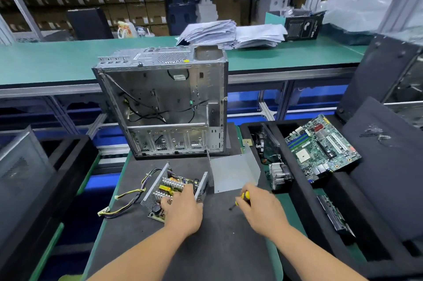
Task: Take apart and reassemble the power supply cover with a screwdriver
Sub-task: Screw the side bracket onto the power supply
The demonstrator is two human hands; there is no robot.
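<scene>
Head view looks down on a dark mat laid over the green bench. Near the mat's middle lies the opened power supply, its circuit board and heat sinks bare, its cable bundle trailing toward the mat's left edge. The left hand rests on the supply with fingers curled round its right wall. Just right of it, the grey sheet-metal cover lies apart from the supply, toward the mat's far right corner. The right hand grips a yellow-and-black screwdriver, whose tip touches the mat between both hands. Behind, at the mat's far edge, stands an empty computer case. A motherboard sits in a black foam tray on the right
</scene>
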